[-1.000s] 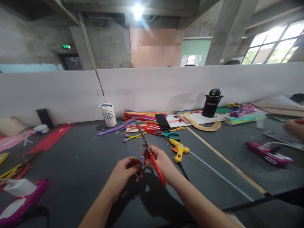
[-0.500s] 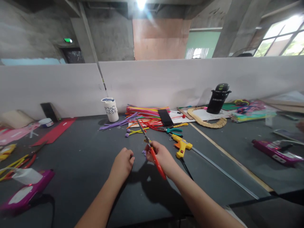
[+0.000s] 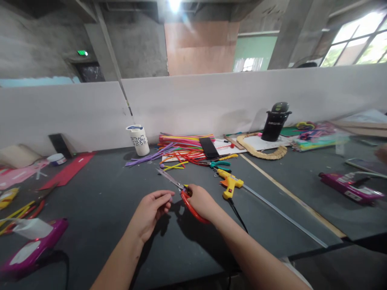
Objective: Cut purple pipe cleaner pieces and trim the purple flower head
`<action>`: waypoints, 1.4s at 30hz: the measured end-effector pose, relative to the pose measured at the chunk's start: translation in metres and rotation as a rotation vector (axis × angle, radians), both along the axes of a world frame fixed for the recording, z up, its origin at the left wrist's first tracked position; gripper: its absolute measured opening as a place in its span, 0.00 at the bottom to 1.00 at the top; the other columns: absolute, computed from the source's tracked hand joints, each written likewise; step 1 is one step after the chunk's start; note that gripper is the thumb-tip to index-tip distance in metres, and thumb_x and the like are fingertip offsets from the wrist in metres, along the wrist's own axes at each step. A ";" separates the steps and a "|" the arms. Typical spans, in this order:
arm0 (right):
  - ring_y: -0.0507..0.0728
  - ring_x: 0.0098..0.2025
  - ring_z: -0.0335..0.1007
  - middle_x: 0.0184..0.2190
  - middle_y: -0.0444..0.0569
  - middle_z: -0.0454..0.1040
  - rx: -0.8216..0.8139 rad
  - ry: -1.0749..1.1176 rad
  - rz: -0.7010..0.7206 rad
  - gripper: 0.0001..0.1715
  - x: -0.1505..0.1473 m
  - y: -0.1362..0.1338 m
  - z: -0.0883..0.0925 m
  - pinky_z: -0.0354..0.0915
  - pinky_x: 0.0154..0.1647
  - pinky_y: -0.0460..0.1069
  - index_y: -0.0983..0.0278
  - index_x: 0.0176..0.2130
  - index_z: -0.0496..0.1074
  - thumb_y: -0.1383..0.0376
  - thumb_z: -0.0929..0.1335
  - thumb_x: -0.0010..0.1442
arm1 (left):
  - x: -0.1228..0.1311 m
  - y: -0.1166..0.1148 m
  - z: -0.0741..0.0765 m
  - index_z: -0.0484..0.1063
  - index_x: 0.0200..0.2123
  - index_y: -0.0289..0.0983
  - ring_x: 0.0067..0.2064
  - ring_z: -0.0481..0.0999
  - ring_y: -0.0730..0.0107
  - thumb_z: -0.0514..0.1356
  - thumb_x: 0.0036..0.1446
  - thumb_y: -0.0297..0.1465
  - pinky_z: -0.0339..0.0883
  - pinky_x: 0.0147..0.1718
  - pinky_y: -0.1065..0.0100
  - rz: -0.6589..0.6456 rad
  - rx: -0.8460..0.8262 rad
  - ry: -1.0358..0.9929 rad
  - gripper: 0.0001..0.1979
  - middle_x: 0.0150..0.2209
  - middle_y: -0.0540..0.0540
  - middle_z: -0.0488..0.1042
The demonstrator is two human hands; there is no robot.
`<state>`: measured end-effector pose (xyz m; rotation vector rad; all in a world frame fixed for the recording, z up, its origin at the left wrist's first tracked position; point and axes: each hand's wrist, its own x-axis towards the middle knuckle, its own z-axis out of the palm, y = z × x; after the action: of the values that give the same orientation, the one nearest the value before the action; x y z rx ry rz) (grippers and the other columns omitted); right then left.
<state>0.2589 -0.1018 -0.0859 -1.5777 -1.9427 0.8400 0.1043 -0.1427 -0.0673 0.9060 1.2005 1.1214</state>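
My left hand is closed in a pinch above the dark table, with a small purple piece barely showing at its fingertips. Its exact kind I cannot make out. Wrapped round the red handles of a pair of scissors is my right hand. The blades point up and left, a little beyond the left fingers, and look nearly closed. A bit of yellow shows by the right fingers. Just past the blades lie yellow pipe cleaners, one with a purple tip.
Colourful pipe cleaners lie at the back beside a phone, a white cup and teal-handled pliers. Right of my hand rests a yellow glue gun with a long glue stick. Purple power strips flank both sides.
The scissors have swung from pointing steeply upward to lying further left. My left hand has turned, and its pinching fingertips now show a purple piece; a purple piece was by the right fingers before.
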 end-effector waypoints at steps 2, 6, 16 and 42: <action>0.54 0.27 0.65 0.27 0.51 0.73 -0.007 0.004 -0.006 0.05 -0.002 0.001 0.000 0.50 0.25 0.45 0.65 0.29 0.69 0.69 0.64 0.47 | 0.000 -0.001 0.002 0.74 0.29 0.31 0.21 0.66 0.82 0.63 0.42 0.27 0.61 0.22 0.79 0.022 -0.028 -0.105 0.08 0.22 0.50 0.69; 0.54 0.27 0.64 0.26 0.50 0.73 -0.030 0.065 0.003 0.05 -0.002 0.002 0.003 0.50 0.25 0.45 0.66 0.27 0.68 0.71 0.64 0.45 | 0.000 -0.002 0.007 0.74 0.27 0.31 0.22 0.68 0.81 0.64 0.42 0.26 0.63 0.21 0.79 0.063 -0.007 -0.122 0.06 0.22 0.49 0.71; 0.48 0.19 0.58 0.19 0.40 0.66 -0.160 0.536 0.084 0.04 -0.010 -0.017 0.026 0.54 0.19 0.42 0.63 0.27 0.63 0.67 0.63 0.46 | 0.010 -0.007 0.007 0.71 0.27 0.32 0.22 0.68 0.78 0.63 0.43 0.29 0.62 0.21 0.77 0.148 0.164 -0.050 0.06 0.20 0.51 0.72; 0.47 0.19 0.56 0.17 0.36 0.62 -0.217 0.687 0.224 0.07 0.014 -0.026 0.040 0.55 0.20 0.42 0.64 0.25 0.64 0.72 0.64 0.39 | 0.018 -0.018 0.014 0.73 0.28 0.33 0.25 0.68 0.72 0.58 0.47 0.31 0.59 0.23 0.72 -0.263 0.112 0.151 0.08 0.23 0.47 0.71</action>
<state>0.2727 -0.1283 -0.0463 -0.9806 -1.5617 1.4930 0.1220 -0.1605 -0.0531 1.2149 1.1098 0.9276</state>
